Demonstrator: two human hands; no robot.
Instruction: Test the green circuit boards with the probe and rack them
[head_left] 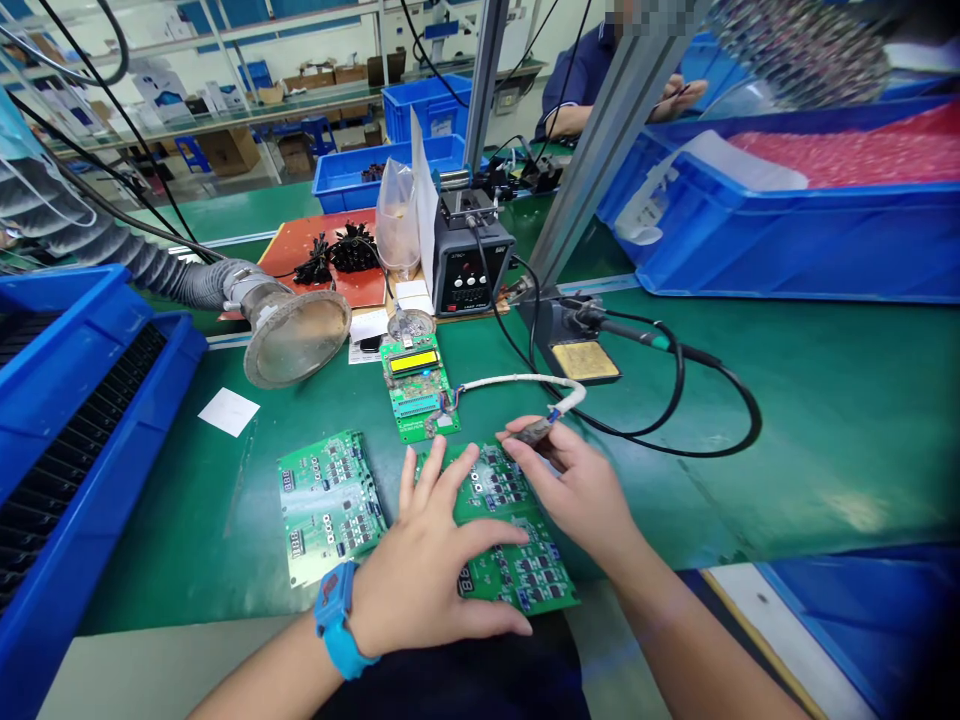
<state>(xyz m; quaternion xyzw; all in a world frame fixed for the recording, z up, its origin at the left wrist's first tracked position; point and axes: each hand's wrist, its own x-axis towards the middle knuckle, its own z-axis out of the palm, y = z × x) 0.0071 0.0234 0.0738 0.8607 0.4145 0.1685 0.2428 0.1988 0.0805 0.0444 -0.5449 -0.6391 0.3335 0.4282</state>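
Note:
My left hand [420, 555], wearing a blue wristband, lies spread over a green circuit board panel [536, 560] and covers its left part. Between the fingers of my right hand [585, 485] is a grey connector [534, 432], held at the panel's upper edge; whether its tip touches the board is hidden. A white cable [517, 379] runs from the connector to a small green tester board [411, 385] with a lit yellow display. To the left of my left hand lies a stack of similar circuit boards [326, 510].
A soldering station [474, 262] stands behind, with a soldering iron [634, 333] in its holder and a looping black cable. A fume hose nozzle [296, 335] hangs at left. Blue bins [795, 240] flank the bench. Across it, a co-worker's hand [679, 97] shows.

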